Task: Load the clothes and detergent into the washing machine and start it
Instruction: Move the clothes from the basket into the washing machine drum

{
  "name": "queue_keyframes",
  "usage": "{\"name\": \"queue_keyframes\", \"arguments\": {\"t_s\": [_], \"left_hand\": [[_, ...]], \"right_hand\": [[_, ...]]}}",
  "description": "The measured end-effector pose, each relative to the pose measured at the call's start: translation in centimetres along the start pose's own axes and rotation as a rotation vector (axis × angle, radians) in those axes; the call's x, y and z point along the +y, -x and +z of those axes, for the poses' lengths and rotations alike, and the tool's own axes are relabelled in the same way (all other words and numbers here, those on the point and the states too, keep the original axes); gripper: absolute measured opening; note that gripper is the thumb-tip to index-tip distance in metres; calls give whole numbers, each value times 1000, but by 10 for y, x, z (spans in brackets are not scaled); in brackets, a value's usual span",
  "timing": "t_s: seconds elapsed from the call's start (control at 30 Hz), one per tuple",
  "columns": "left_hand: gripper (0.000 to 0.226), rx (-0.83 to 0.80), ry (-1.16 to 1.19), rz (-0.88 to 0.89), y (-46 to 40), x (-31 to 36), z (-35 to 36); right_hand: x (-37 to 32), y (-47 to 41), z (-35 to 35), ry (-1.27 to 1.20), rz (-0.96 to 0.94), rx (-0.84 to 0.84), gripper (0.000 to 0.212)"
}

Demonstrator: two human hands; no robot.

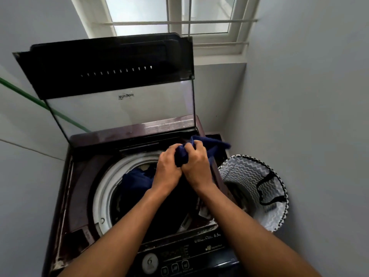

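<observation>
A dark maroon top-loading washing machine point(83, 176) stands open in front of me, its glass lid point(119, 108) raised upright. Dark blue clothes point(135, 180) lie inside the white-rimmed drum point(101, 188). My left hand point(168, 170) and my right hand point(196, 164) are side by side over the drum's right rim. Both grip a bunched dark blue garment point(211, 146), which trails off to the right over the machine's edge. The control panel point(179, 258) with its buttons is at the front, between my forearms.
A laundry basket point(257, 188) with a grey zigzag lining and black strap stands on the floor right of the machine. Grey walls close in on both sides. A window with white bars is behind the lid. A green pipe point(30, 96) runs along the left wall.
</observation>
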State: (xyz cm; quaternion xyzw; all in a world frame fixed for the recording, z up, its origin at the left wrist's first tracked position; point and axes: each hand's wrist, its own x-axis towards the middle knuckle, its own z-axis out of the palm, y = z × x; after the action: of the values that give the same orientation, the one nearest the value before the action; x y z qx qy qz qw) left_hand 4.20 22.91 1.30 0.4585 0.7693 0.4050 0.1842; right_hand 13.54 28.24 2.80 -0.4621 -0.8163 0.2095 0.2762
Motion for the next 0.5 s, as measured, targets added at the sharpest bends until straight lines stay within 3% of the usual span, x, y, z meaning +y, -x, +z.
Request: {"name": "queue_keyframes", "arguments": {"t_s": [0.1,0.2,0.37,0.5], "left_hand": [[49,119,3,-13,10,-21,-33],[35,125,-18,-56,24,-47,-57],[51,-96,-326,-171,52,-97,-78],[61,-291,-366,-280,60,-120,-75]], "right_hand": [[-37,5,16,-193,29,-134,19],[-59,16,35,-258,75,-300,19],[-68,43,71,-62,184,-598,53],[-56,45,93,-5,242,-823,56]]}}
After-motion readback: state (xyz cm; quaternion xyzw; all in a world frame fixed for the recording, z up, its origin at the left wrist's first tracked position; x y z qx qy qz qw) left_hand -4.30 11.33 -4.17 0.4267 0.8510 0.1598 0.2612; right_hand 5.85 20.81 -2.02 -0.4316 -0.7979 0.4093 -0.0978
